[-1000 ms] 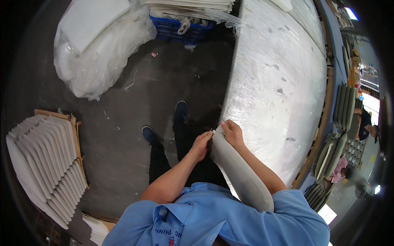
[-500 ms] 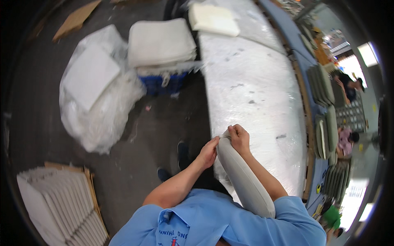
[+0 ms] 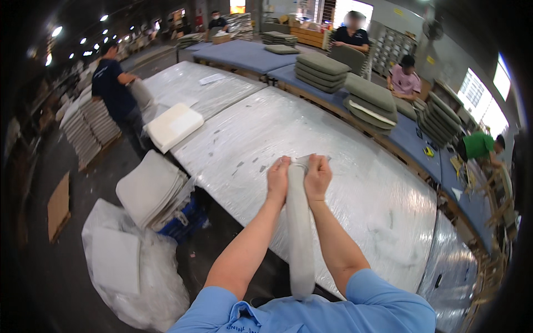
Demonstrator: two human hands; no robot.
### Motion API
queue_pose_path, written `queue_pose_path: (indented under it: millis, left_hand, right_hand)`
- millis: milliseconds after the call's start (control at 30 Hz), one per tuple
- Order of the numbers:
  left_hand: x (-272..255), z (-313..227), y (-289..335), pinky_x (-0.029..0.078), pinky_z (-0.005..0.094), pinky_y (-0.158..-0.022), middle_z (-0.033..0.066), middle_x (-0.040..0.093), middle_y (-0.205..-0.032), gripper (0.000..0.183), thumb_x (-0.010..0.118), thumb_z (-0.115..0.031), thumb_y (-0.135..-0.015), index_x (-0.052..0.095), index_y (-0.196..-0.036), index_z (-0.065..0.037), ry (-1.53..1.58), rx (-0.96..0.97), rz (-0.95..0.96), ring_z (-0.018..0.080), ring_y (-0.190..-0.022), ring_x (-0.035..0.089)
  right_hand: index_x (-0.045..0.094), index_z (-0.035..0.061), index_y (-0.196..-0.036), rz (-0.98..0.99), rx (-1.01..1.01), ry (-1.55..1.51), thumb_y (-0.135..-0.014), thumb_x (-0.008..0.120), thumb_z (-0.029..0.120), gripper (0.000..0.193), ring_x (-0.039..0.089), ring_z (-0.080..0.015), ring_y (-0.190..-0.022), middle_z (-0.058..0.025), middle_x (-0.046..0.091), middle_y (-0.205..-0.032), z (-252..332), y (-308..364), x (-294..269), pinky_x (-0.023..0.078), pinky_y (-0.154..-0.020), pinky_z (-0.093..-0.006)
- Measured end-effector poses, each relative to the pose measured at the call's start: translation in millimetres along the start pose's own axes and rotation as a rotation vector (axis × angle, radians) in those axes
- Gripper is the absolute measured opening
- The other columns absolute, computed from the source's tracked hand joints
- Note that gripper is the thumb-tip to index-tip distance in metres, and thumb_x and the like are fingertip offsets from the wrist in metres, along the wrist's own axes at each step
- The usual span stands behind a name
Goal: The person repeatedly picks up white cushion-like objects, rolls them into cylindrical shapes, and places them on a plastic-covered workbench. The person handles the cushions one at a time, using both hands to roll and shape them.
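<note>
A light grey fabric-covered cushion (image 3: pixel 300 238) stands edge-on between my forearms, its long narrow side facing up and its near end close to my shirt. At its far end my left hand (image 3: pixel 278 180) is closed on the cover's edge, thumb up. Opposite it, my right hand (image 3: pixel 318 177) pinches the same cover, with a bit of loose fabric showing between the two fists. Both hands are over the plastic-wrapped table (image 3: pixel 355 205).
A cream foam pad (image 3: pixel 175 125) lies on the table's left edge. Left of me, pale pads (image 3: pixel 150 188) are stacked on a blue crate (image 3: pixel 186 222) beside a clear plastic bag (image 3: pixel 155 288). Grey-green cushions (image 3: pixel 369 102) line a blue-topped table. Several people work around.
My view has swung up and round toward the table and room. The cushion has moved from slanting along my right arm to upright between my arms, with both hands still gripping its far end.
</note>
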State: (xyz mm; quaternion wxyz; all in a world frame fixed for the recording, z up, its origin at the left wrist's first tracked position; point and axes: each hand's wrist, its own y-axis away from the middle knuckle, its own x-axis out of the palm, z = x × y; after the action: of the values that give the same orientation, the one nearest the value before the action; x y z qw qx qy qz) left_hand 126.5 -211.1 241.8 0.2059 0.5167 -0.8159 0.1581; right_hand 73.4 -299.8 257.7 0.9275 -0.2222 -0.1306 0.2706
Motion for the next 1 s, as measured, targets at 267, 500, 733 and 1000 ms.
queue_pose_path:
  millis: [267, 500, 733, 1000]
  left_hand:
    - [-13.9, 37.1, -77.6, 0.046, 0.0251, -0.068, -0.0042, 0.067, -0.084, 0.028, 0.067, -0.032, -0.105, 0.076, -0.097, -0.007, -0.23, -0.015, -0.002, 0.0066, -0.074, 0.057]
    - [3.9, 58.6, -107.7, 0.049, 0.0317, -0.074, 0.0047, 0.071, -0.081, 0.032, 0.067, -0.029, -0.102, 0.075, -0.095, 0.002, -0.577, 0.192, -0.243, 0.0134, -0.076, 0.06]
    - [66.3, 74.8, -138.5, 0.049, 0.0336, -0.074, 0.0078, 0.071, -0.081, 0.036, 0.063, -0.03, -0.104, 0.075, -0.096, 0.002, -0.654, 0.132, -0.16, 0.0163, -0.078, 0.061]
    - [82.6, 91.4, -141.8, 0.052, 0.0305, -0.08, 0.0029, 0.071, -0.101, 0.037, 0.065, -0.04, -0.104, 0.071, -0.112, -0.005, 0.013, -0.29, 0.251, 0.0145, -0.089, 0.066]
  right_hand:
    - [0.061, 0.0021, -0.088, -0.004, 0.194, 0.011, -0.106, 0.063, 0.025, 0.03, 0.048, -0.0096, -0.071, -0.002, 0.058, -0.073, -43.2, -21.7, 5.3, 0.045, -0.066, -0.0301]
    - [0.063, 0.0039, -0.092, 0.101, 0.32, -0.055, -0.106, 0.063, 0.024, 0.025, 0.052, -0.0077, -0.077, 0.0015, 0.063, -0.083, -76.0, -64.2, 2.9, 0.045, -0.071, -0.0267]
    - [0.064, 0.0031, -0.095, -0.017, 0.309, -0.006, -0.106, 0.064, 0.024, 0.023, 0.053, -0.0079, -0.08, 0.0009, 0.063, -0.084, -102.2, -108.4, -32.7, 0.046, -0.072, -0.0274]
    - [0.062, 0.0041, -0.095, 0.152, 0.4, -0.136, -0.107, 0.063, 0.026, 0.025, 0.05, -0.0059, -0.076, 0.0034, 0.059, -0.081, -116.8, -132.2, -84.4, 0.043, -0.069, -0.0266]
